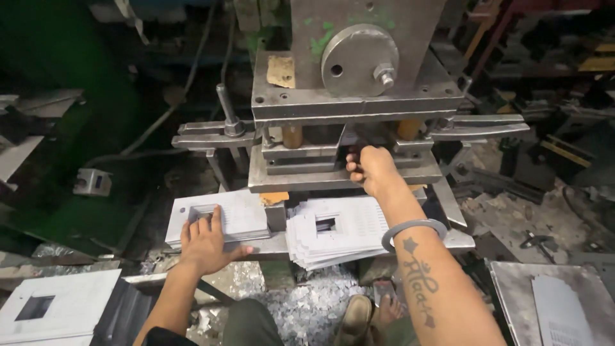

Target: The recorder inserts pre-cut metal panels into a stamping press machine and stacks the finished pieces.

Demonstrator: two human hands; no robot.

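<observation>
Resting flat, fingers spread, the left hand (206,240) presses the nearer stack of punched metal sheets (221,218) on the worktop (458,240). Beyond a second stack (336,230), the right hand (371,168) reaches between the press dies (339,163), fingers curled as if around a sheet, hidden. Fingers should clear the dies before any stroke.

The narrow slot between the grey steel press plates (346,168) admits the right hand (371,170); 2 brass guide posts (293,136) flank it.
</observation>
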